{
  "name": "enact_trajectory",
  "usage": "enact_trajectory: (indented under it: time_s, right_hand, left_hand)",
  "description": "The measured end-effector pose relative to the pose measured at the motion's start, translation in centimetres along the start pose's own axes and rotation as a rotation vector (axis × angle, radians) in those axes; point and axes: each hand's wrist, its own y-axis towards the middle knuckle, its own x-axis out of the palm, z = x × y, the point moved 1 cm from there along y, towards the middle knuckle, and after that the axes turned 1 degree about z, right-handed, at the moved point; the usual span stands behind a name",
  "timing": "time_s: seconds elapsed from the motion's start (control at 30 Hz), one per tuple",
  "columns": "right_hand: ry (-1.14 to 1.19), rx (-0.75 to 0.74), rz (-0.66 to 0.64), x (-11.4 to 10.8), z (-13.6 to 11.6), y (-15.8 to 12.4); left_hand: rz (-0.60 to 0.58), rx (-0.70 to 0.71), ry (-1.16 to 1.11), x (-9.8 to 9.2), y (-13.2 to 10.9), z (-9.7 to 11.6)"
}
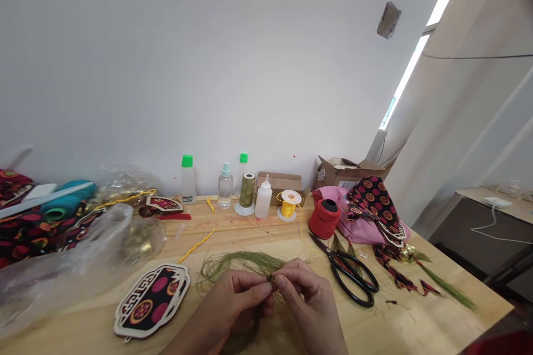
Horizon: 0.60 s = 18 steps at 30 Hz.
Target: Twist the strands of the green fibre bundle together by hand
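Observation:
A loose bundle of olive-green thread (pixel 239 259) lies in loops on the table behind my fingers, and more strands hang below them. My left hand (pixel 244 302) pinches the bundle between thumb and fingers. Close against it, my right hand (pixel 306 299) pinches the same spot, where a small dark bit shows between the fingertips. What exactly is there is too small to make out. To the left lies a flat ornament (pixel 152 300) with a white frame, patterned dark fabric and a yellow cord. Black-handled scissors (pixel 350 272) rest partly spread to the right.
Along the wall stand a green thread spool (pixel 247 191), a white squeeze bottle (pixel 263 198), a yellow cord spool (pixel 288 206) and a red thread cone (pixel 325 217). Plastic bags (pixel 95 255) cover the left side. Patterned fabric (pixel 372 199) and a tassel (pixel 452 288) lie at right.

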Motion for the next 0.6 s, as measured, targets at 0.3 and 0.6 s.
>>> enact_trajectory:
  time_s: [0.3, 0.6]
  right_hand:
    - [-0.078, -0.030, 0.002, 0.39, -0.35, 0.05]
    - [0.087, -0.045, 0.051, 0.16, -0.06, -0.15]
  left_hand:
    - [0.006, 0.017, 0.014, 0.01, 0.00, 0.00]
    - [0.160, 0.094, 0.051, -0.52, 0.20, 0.17]
